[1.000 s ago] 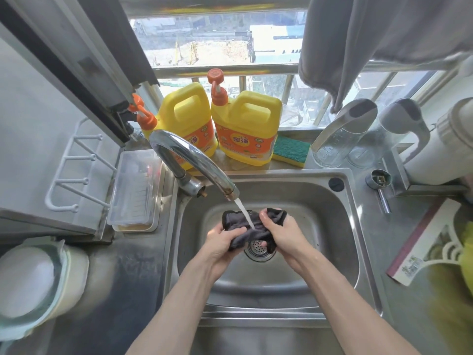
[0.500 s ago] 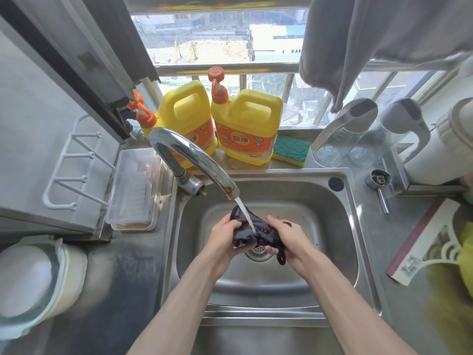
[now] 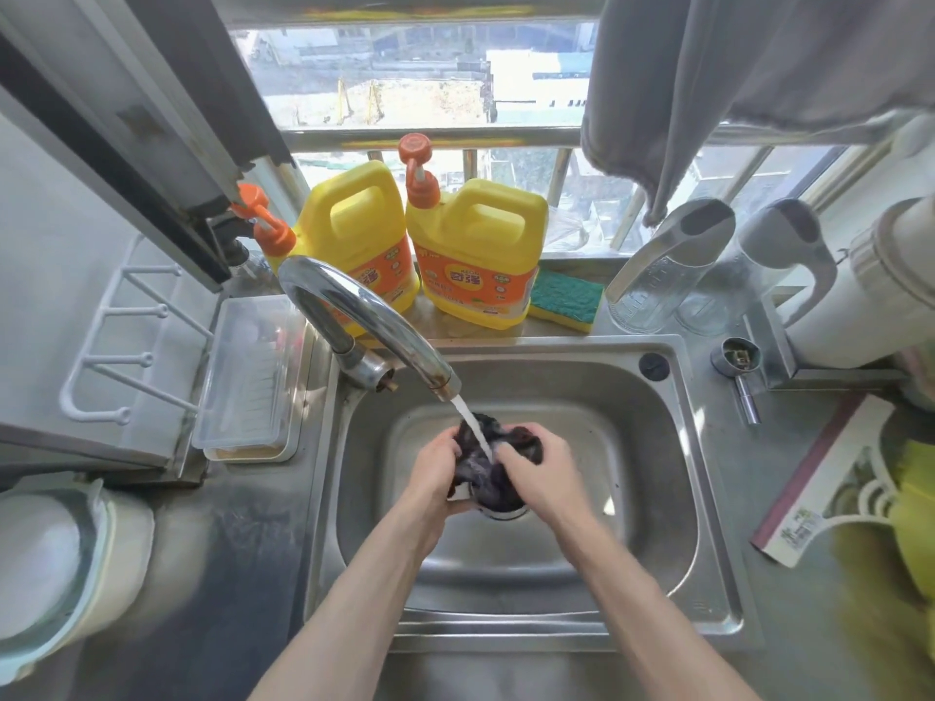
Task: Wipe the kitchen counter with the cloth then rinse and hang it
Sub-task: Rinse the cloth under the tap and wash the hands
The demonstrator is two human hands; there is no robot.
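A dark cloth [image 3: 485, 468] is bunched into a wad over the drain of the steel sink [image 3: 657, 498]. My left hand [image 3: 435, 473] grips its left side and my right hand [image 3: 541, 473] grips its right side, the two hands pressed close together. Water runs from the chrome tap [image 3: 364, 321] in a thin stream onto the top of the cloth. Much of the cloth is hidden between my palms.
Two yellow detergent jugs [image 3: 475, 255] and a green sponge [image 3: 566, 298] stand on the sill behind the sink. A clear plastic box [image 3: 248, 376] and white wall hooks [image 3: 126, 346] are at the left. Glass jugs [image 3: 657, 280] and a carton [image 3: 819, 488] are at the right. A grey towel [image 3: 708, 83] hangs above.
The cloth went from stretched between my hands to squeezed into a tight wad. My hands have closed in on each other under the running water.
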